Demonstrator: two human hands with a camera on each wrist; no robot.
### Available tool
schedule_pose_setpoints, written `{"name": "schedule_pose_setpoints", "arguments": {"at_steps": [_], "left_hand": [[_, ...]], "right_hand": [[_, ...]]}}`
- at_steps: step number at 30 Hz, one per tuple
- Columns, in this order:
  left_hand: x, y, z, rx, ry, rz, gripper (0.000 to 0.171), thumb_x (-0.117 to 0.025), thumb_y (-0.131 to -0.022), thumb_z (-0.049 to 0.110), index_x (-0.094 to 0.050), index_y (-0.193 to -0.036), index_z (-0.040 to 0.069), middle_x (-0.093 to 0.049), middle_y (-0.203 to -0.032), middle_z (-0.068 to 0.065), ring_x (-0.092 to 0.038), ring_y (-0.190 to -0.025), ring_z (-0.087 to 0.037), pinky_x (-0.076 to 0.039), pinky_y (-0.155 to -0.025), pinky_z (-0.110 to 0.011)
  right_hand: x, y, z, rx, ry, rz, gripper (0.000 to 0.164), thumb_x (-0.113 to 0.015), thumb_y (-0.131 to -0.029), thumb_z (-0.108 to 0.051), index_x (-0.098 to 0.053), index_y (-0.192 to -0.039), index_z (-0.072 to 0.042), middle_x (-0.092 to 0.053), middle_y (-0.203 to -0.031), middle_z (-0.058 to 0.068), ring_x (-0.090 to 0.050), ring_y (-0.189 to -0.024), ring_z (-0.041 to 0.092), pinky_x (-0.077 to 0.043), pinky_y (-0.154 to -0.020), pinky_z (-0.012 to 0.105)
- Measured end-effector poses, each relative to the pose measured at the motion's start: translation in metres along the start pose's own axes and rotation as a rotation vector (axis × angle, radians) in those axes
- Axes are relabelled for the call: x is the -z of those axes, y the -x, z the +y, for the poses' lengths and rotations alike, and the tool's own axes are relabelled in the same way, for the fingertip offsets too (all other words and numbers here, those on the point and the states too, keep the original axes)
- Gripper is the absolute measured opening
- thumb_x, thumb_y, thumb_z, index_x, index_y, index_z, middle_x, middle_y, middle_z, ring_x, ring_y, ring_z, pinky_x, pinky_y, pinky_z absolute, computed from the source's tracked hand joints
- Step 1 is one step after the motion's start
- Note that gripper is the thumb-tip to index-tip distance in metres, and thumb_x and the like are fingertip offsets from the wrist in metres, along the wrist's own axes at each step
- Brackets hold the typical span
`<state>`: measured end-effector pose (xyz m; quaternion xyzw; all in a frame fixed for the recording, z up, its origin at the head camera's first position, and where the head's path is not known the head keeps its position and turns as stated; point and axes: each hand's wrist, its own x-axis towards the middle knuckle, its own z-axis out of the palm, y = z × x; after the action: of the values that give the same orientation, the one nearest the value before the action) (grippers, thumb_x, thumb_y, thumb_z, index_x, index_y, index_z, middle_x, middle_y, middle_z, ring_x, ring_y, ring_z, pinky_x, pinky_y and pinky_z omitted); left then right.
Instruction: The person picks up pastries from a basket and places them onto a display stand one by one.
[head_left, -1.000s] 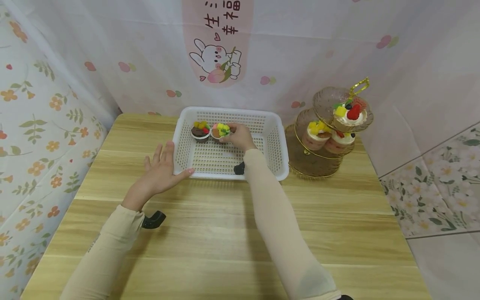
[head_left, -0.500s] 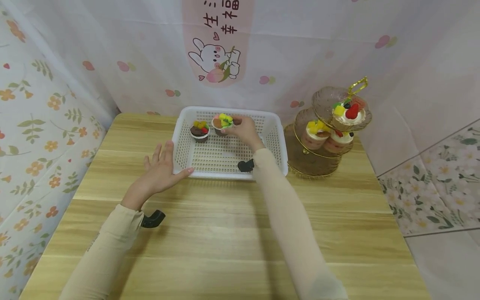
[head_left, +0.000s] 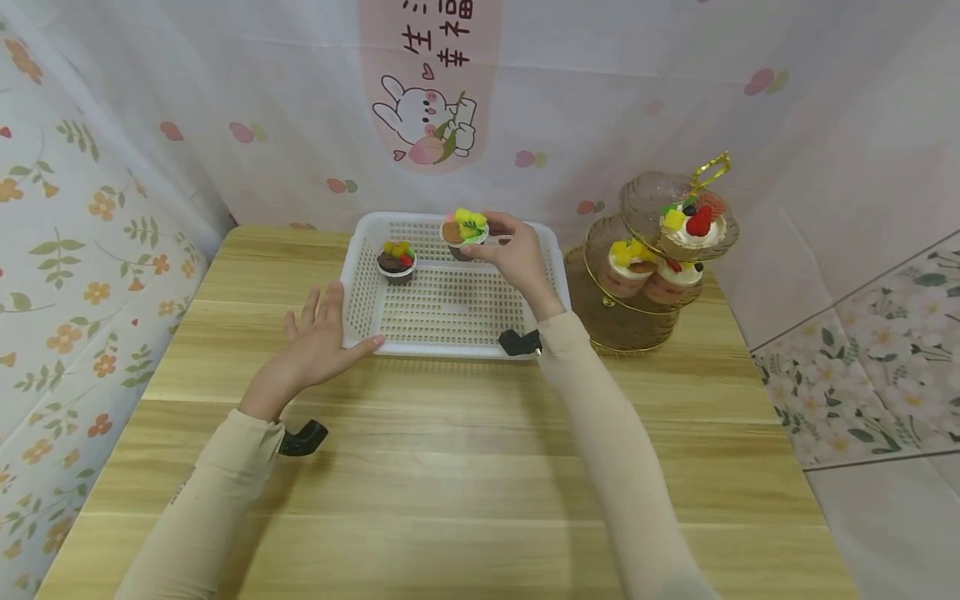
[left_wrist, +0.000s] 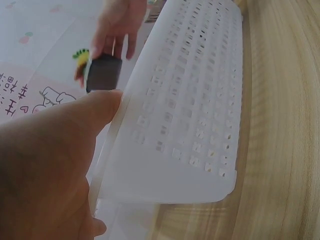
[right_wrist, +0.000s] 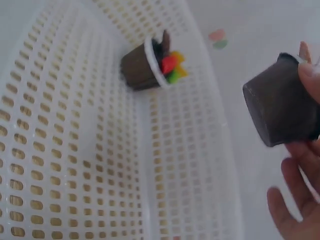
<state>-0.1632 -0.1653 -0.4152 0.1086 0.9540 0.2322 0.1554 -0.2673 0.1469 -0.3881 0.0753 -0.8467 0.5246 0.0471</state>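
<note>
My right hand [head_left: 517, 254] pinches a cupcake [head_left: 463, 237] with yellow and green topping by its rim. In the right wrist view this cupcake's dark brown cup [right_wrist: 280, 102] shows, raised above the basket's rim. A second dark cupcake [head_left: 397, 264] with orange and red topping stands inside the white basket [head_left: 457, 346], near its left end. My left hand [head_left: 311, 346] rests at the basket's left front corner, fingers spread and straight, thumb along the rim. The left wrist view shows that thumb [left_wrist: 102, 107] against the basket's edge.
Right of the basket stands a tiered stand [head_left: 630, 325] with a gold handle. A fruit-topped dessert [head_left: 693, 227] sits on its top tier, and two dessert cups [head_left: 624, 271] are on the tier below. A printed curtain [head_left: 300, 100] hangs behind the wooden table [head_left: 450, 483].
My right hand has lifted the cupcake from the basket's floor and carried it up and to the right. The left hand stays at the basket's corner.
</note>
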Motion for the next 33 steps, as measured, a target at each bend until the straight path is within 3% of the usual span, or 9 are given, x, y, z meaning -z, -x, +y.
{"name": "schedule_pose_setpoints", "arguments": {"at_steps": [7, 14, 20, 25, 33], "left_hand": [[-0.001, 0.001, 0.0, -0.001, 0.004, -0.008, 0.113, -0.044, -0.092, 0.071, 0.019, -0.154, 0.0, 0.014, -0.165, -0.023, 0.022, -0.151, -0.044, 0.009, -0.11, -0.078], [-0.001, 0.001, 0.0, -0.002, 0.003, -0.004, 0.113, -0.045, -0.093, 0.07, 0.019, -0.154, 0.0, 0.014, -0.165, -0.023, 0.021, -0.151, -0.045, 0.009, -0.11, -0.078], [-0.001, 0.002, 0.001, -0.002, 0.004, -0.003, 0.112, -0.045, -0.093, 0.069, 0.019, -0.154, 0.0, 0.014, -0.165, -0.023, 0.021, -0.151, -0.045, 0.009, -0.111, -0.077], [-0.001, 0.002, 0.001, -0.007, 0.012, -0.004, 0.113, -0.044, -0.092, 0.071, 0.019, -0.155, 0.001, 0.015, -0.165, -0.021, 0.022, -0.151, -0.044, 0.01, -0.111, -0.077], [0.001, 0.001, 0.0, -0.006, 0.001, -0.002, 0.114, -0.042, -0.091, 0.074, 0.02, -0.154, 0.001, 0.015, -0.165, -0.021, 0.022, -0.151, -0.044, 0.009, -0.111, -0.077]], "right_hand": [[0.018, 0.031, -0.018, 0.007, 0.047, 0.13, 0.06, -0.087, -0.076, -0.027, -0.065, -0.13, -0.014, -0.067, -0.126, 0.006, -0.059, -0.116, 0.022, -0.043, -0.104, 0.041], [0.043, 0.069, -0.023, 0.026, -0.003, 0.277, 0.059, -0.087, -0.075, -0.024, -0.067, -0.129, -0.013, -0.07, -0.125, 0.011, -0.062, -0.112, 0.025, -0.045, -0.103, 0.044], [0.064, 0.098, -0.019, -0.007, -0.071, 0.358, 0.055, -0.088, -0.074, -0.023, -0.069, -0.126, -0.018, -0.072, -0.122, 0.007, -0.07, -0.107, 0.02, -0.054, -0.094, 0.031], [0.081, 0.126, -0.012, -0.08, -0.105, 0.447, 0.053, -0.088, -0.074, -0.021, -0.07, -0.124, -0.021, -0.073, -0.119, 0.002, -0.07, -0.102, 0.01, -0.055, -0.082, 0.017], [0.1, 0.163, 0.003, -0.183, -0.134, 0.576, 0.055, -0.089, -0.072, -0.014, -0.069, -0.123, -0.017, -0.074, -0.11, -0.004, -0.069, -0.096, 0.005, -0.054, -0.078, 0.013]]}}
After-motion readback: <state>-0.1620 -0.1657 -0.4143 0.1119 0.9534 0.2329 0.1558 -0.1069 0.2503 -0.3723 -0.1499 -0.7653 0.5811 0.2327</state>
